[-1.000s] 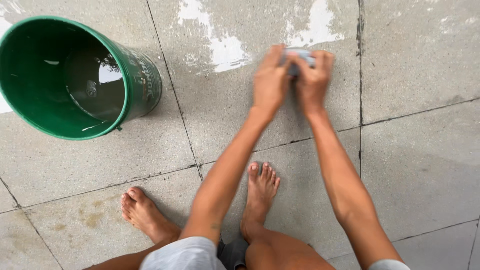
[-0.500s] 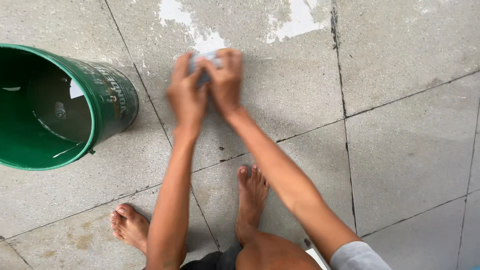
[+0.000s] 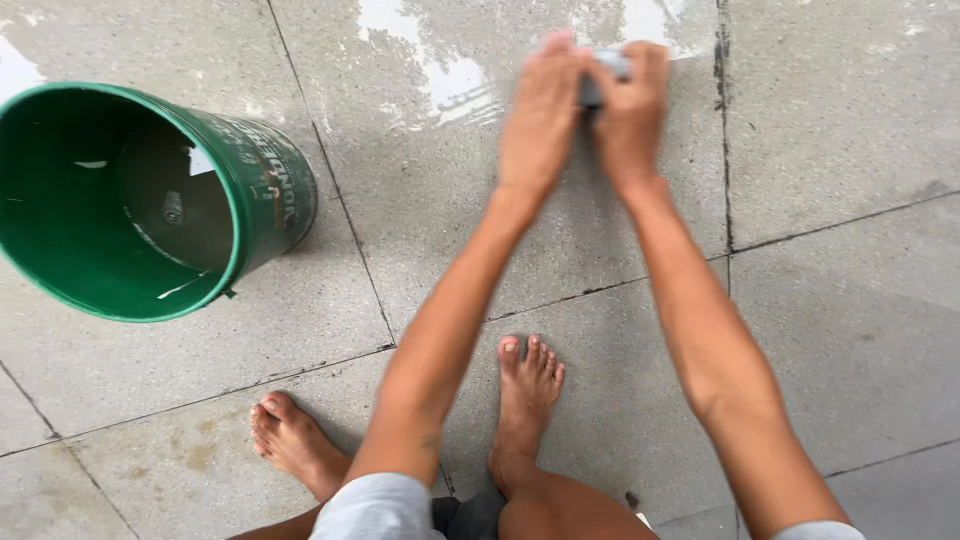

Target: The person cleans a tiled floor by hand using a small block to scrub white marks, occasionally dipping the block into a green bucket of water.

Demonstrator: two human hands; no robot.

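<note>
Both hands press a small grey block against a wet concrete floor, arms stretched forward.

The left hand (image 3: pixel 540 115) and right hand (image 3: pixel 632 110) are closed together around the grey scrubbing block (image 3: pixel 600 75), which shows only as a sliver between the fingers, blurred with motion. Half a second ago the hands sat more to the left of the view; now they have swung to the right and reach further out, so the block has travelled across the slab toward the dark joint line (image 3: pixel 722 120) just right of the grip. A wet sheen (image 3: pixel 440 80) lies just left of the grip. The green bucket (image 3: pixel 150 200) stands well to the left, nearer the body, tilted in view. Two bare feet (image 3: pixel 525 400) rest below the grip.
</note>
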